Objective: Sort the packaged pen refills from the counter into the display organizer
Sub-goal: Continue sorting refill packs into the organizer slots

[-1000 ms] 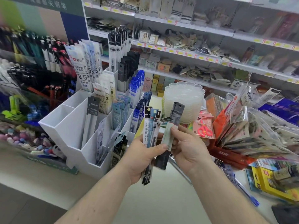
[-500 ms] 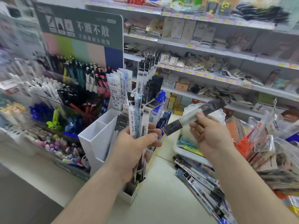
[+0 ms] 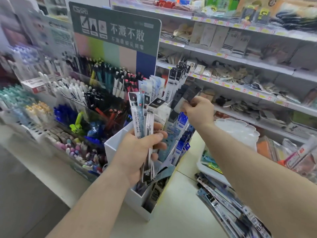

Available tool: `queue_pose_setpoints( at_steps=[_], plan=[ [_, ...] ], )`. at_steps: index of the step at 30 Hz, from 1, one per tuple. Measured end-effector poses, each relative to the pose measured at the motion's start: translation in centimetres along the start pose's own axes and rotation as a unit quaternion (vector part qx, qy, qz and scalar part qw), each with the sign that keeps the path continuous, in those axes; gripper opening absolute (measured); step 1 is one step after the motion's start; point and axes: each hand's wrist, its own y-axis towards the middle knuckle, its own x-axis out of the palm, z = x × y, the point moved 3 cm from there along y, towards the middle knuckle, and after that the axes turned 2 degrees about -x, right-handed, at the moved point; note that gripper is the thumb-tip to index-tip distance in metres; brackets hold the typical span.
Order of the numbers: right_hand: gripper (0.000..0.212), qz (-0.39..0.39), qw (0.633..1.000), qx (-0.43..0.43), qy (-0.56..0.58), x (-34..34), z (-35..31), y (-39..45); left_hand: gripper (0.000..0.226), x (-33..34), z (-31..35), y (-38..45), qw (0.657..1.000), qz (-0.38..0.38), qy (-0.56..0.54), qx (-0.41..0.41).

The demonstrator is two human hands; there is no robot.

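Observation:
My left hand (image 3: 139, 152) grips a bundle of packaged pen refills (image 3: 145, 117) upright in front of the white tiered display organizer (image 3: 116, 145). Further back, my right hand (image 3: 199, 110) pinches one dark refill pack (image 3: 187, 97) over the organizer's upper rear compartments, beside the tall black-topped packs (image 3: 176, 79) standing there. Blue refill packs (image 3: 181, 121) fill the organizer's right-hand slots. A loose pile of refill packs (image 3: 229, 208) lies on the counter at the lower right, partly hidden by my right forearm.
A pen display rack (image 3: 82, 100) with a green sign (image 3: 118, 31) stands left of the organizer. Stacked clear plastic trays (image 3: 240, 133) and bagged goods (image 3: 296, 157) crowd the right. Store shelves (image 3: 240, 62) run behind. The pale counter (image 3: 178, 220) extends in front.
My right hand has carried the single dark pack from in front of me up and back over the organizer's rear slots. The left hand's bundle rose slightly as my view lifted and shifted left.

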Motion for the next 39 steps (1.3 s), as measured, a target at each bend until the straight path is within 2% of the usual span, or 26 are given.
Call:
queue_pose_setpoints(
  at_steps=[3,6,11,15,20,21,23,25,26,28,30,32,36,39],
  plan=[
    [0.015,-0.023,0.998,-0.028,-0.048,1.4,0.5,0.6,0.018,-0.5,0.0,0.1,1.000,0.000,0.004,-0.003],
    [0.023,-0.066,0.988,-0.047,-0.133,3.1,1.3,1.3,0.017,-0.7,-0.1,0.0,1.000,-0.009,0.019,-0.009],
    [0.021,-0.095,0.957,-0.016,-0.274,5.0,2.5,1.9,0.016,-0.5,-0.3,0.0,0.999,-0.022,0.027,-0.018],
    [0.015,-0.094,0.951,-0.003,-0.296,5.5,2.4,2.2,0.016,-0.1,-0.6,0.0,0.999,-0.039,0.020,-0.023],
    [0.018,-0.059,0.974,0.031,-0.216,2.7,1.4,1.0,0.014,1.0,-1.1,-0.2,0.997,-0.067,0.003,-0.046],
    [0.019,-0.038,0.986,0.045,-0.157,1.6,0.7,0.1,0.013,1.3,-1.2,-0.3,0.996,-0.074,-0.008,-0.055],
    [0.012,-0.007,0.996,0.086,0.028,-0.9,-0.9,-2.6,0.012,2.0,-1.6,-0.5,0.993,-0.089,-0.027,-0.071],
    [0.013,-0.040,0.974,0.109,0.194,-3.2,-2.5,-5.8,0.010,2.8,-2.1,-0.6,0.992,-0.102,-0.029,-0.075],
    [0.011,-0.081,0.962,0.113,0.236,-4.2,-3.2,-7.6,0.008,3.2,-2.5,-0.7,0.991,-0.108,-0.030,-0.076],
    [0.013,-0.165,0.951,0.110,0.237,-5.4,-4.0,-10.5,0.008,4.2,-3.2,-0.8,0.989,-0.126,-0.021,-0.078],
    [0.009,-0.214,0.953,0.098,0.190,-5.9,-3.9,-12.3,0.011,5.4,-4.0,-1.1,0.985,-0.155,0.003,-0.080],
    [0.008,-0.215,0.952,0.103,0.191,-6.4,-3.1,-13.2,0.016,6.2,-4.6,-1.4,0.978,-0.185,0.022,-0.092],
    [0.009,-0.192,0.930,0.155,0.274,-8.0,-1.5,-14.1,0.031,6.8,-5.0,-2.0,0.957,-0.251,-0.005,-0.144],
    [0.010,-0.156,0.930,0.170,0.287,-8.9,-0.3,-14.5,0.033,6.9,-5.2,-2.1,0.962,-0.224,0.000,-0.155]
  ],
)
